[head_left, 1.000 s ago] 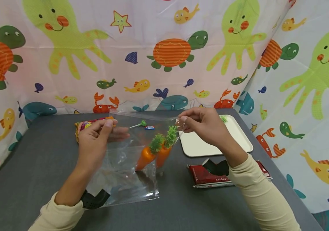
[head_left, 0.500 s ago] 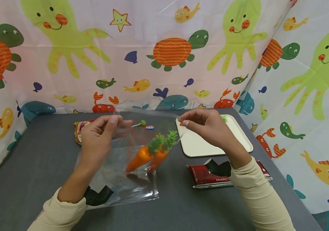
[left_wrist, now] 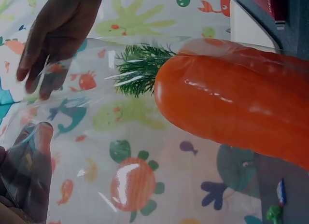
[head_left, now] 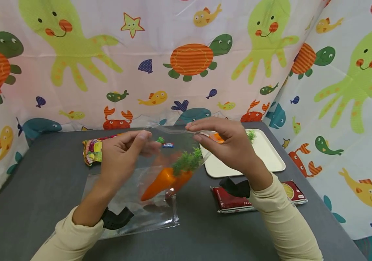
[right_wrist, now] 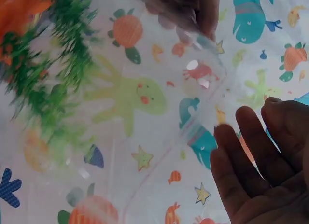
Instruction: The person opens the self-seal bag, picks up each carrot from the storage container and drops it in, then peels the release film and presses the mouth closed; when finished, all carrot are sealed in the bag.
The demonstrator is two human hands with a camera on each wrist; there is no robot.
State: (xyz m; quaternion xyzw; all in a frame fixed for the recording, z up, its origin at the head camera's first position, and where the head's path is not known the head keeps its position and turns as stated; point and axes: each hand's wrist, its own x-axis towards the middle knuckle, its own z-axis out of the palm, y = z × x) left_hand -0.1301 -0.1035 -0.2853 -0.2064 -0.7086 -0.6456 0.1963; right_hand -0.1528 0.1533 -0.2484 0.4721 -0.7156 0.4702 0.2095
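Note:
A clear zip bag (head_left: 130,203) stands on the dark table (head_left: 36,188), its mouth held up by both hands. Two orange toy carrots (head_left: 159,179) with green tops lie tilted inside it. My left hand (head_left: 146,139) pinches the left part of the bag's top edge, and my right hand (head_left: 193,132) pinches the right part. In the left wrist view one carrot (left_wrist: 231,113) fills the frame behind the plastic, with my left fingers (left_wrist: 29,161) at the lower left. The right wrist view shows my right hand (right_wrist: 256,166) beside the bag's rim (right_wrist: 203,45).
A white tray (head_left: 264,152) sits right of the bag with another toy carrot (head_left: 218,137) on it. A red packet (head_left: 260,199) lies near the front right. A colourful sweet packet (head_left: 91,150) and small sweets (head_left: 168,145) lie behind the bag. Printed curtains close in the table.
Both hands have moved closer together along the bag's top edge, the right hand shifting left. The carrots have tipped further over and sunk lower in the bag.

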